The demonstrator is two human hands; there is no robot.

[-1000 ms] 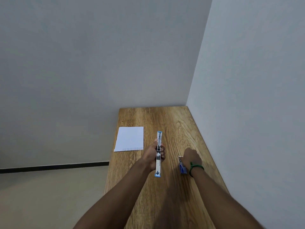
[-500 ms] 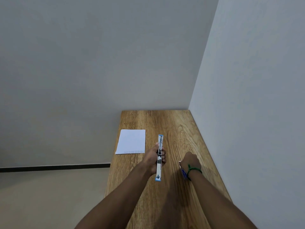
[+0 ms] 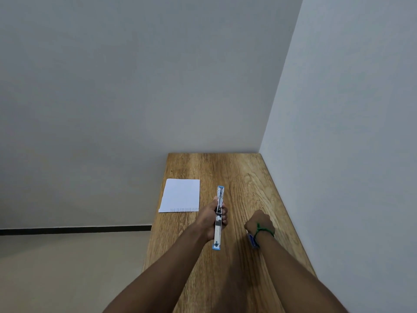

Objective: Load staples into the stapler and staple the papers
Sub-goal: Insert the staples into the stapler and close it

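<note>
Nearest you, both forearms run out over the wooden desk [image 3: 237, 168], which sits in the wall corner. Your right hand [image 3: 260, 222], to the right of the stapler, is curled shut with its back to the camera; a small blue box [image 3: 252, 240], probably the staples, shows at the wrist under the green band [image 3: 262, 230]. Whether the hand grips the box or only rests over it, the view does not show. Your left hand [image 3: 211, 219] is wrapped around the middle of the stapler [image 3: 218, 219], which is swung open into one long strip pointing away from you, metal channel up, its near blue end just past the heel of the hand and its far end toward the back wall. Further out, left of the stapler's far end, the papers [image 3: 180, 195] lie flat at the desk's left edge, apart from both hands. Step in hand, by my reading: loading, with the magazine open and staples not yet in it. Next move needs a strip of staples freed from the box and laid straight into the channel, legs down, then the top closed before going to the papers. Against the earlier frames: the right hand has drawn back toward you and now covers more of the box; stapler grip and papers unchanged.
</note>
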